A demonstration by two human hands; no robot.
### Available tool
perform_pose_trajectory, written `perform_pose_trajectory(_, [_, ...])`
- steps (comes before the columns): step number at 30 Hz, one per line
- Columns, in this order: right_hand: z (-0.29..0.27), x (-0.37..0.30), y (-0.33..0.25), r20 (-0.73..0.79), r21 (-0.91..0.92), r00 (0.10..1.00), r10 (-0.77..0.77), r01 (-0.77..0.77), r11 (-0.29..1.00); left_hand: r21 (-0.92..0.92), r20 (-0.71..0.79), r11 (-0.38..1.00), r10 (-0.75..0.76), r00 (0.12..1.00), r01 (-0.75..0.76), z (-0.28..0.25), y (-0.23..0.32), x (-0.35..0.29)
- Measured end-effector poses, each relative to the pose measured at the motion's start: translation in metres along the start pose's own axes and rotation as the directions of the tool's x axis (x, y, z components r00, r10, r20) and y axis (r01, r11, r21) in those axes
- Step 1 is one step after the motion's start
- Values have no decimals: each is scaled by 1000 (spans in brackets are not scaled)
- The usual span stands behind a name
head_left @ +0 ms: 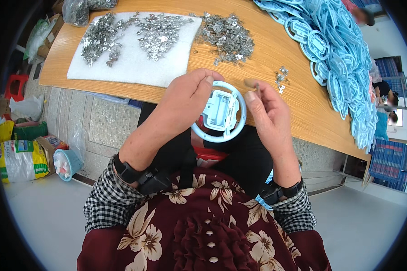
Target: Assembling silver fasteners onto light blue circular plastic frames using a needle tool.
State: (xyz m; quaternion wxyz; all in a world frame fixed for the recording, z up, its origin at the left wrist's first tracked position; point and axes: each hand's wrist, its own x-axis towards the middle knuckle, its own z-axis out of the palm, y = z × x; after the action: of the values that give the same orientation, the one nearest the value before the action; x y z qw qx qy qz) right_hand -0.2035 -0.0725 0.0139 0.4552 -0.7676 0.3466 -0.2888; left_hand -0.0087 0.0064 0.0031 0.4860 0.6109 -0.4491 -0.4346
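One blue ring [219, 111]: held up before us, nearer to us than the white pad [126, 74] and right of its near right corner; inside its rim sits a frame with an oblong recess and a pale printed strip.
Left grip [190, 94]: narrow, our thumb and fingers closed on the ring's upper left side, nearer us than the pad.
Right grip [272, 112]: well right of the pad, just beside the ring, fingers curled; we cannot tell whether thumb and forefinger hold something small.
Desk [271, 49]: wood-toned, running under the pad and on to its right.
Metal on the pad: we see a left heap [98, 40] and a right heap [160, 36] of small silvery pieces.
Metal off the pad: a third heap [228, 38] lies just right of it, and a few loose pieces [282, 80] farther right, near our right grip.
Blue pile [325, 49]: many similar rings, well right of the pad.
Clear bag [76, 12]: beyond the pad's far left corner.
Floor: left of the pad we have a red stool [16, 86]; nearer us, a blue basket [74, 163].
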Motion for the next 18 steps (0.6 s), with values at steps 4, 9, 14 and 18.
perform_pose_trajectory(4, [-5, -3, -15, 294, 378, 874, 386, -477, 793, -122, 97, 992, -15, 995, 27, 1, 1, -11])
perform_pose_trajectory(9, [-13, -5, -13, 334, 426, 858, 390, -506, 750, -61, 163, 986, 161, 973, -153, 0, 4, -18])
perform_pose_trajectory(14, [-13, -9, -15, 315, 395, 867, 386, -490, 777, 266, 246, 893, 302, 921, -364, -1, 13, -20])
perform_pose_trajectory(18, [-16, -13, -16, 319, 525, 879, 355, -476, 706, 236, 215, 885, 355, 910, -401, 3, 3, -18])
